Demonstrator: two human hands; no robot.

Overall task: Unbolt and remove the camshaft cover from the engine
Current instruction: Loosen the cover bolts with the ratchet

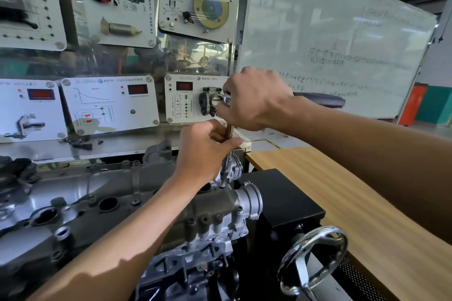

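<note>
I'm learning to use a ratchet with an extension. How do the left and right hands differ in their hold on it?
The left hand grips the extension shaft lower down, nearer the bolt; the right hand sits higher, wrapped over the ratchet head. The left arm comes across the camshaft cover; the right arm comes in over the wooden table. Both curl round the same near-upright tool.

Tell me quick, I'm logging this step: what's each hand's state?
Left hand: grips the thin steel extension bar.
Right hand: grips the chrome ratchet head.
</note>
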